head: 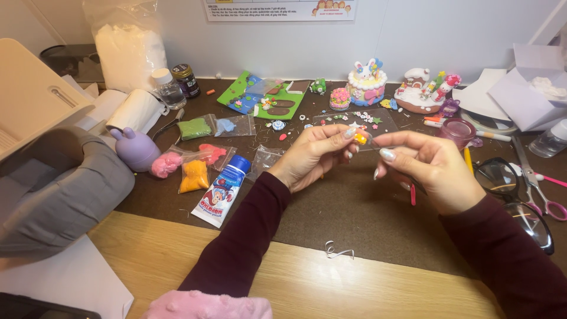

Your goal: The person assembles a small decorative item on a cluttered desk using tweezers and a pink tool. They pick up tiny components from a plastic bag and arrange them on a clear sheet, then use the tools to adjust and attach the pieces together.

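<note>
Pinching from both sides, a tiny orange clay piece (pixel 360 139) is held above the dark surface (pixel 354 212): the left hand (pixel 313 155) has its fingers clamped on it, the right hand (pixel 434 168) has fingertips closed at its edge. Farther back, two decorated clay cakes (pixel 366 82) stand finished, while clay bags (pixel 194 175) lie opened, so shaping seems midway
</note>
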